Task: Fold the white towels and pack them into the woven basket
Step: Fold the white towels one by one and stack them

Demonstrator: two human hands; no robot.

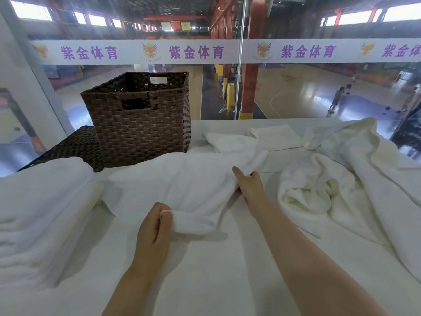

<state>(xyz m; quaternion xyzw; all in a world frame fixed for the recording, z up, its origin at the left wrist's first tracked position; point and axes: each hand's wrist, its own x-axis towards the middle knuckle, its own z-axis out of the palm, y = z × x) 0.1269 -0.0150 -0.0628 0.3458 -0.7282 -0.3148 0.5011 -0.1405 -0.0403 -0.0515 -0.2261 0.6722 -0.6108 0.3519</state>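
A white towel (182,185) lies spread in the middle of the white table (205,270). My left hand (155,226) pinches its near corner. My right hand (248,183) grips its right edge, with the index finger stretched out over the cloth. The brown woven basket (141,124) stands upright behind the towel, at the back left, with its top open. Its inside is hidden from here.
A stack of folded towels (41,215) sits at the left. A flat woven lid (68,147) lies beside the basket. Two small folded towels (275,136) lie at the back. Crumpled towels (337,183) cover the right side. Beyond the table a glass wall overlooks a sports hall.
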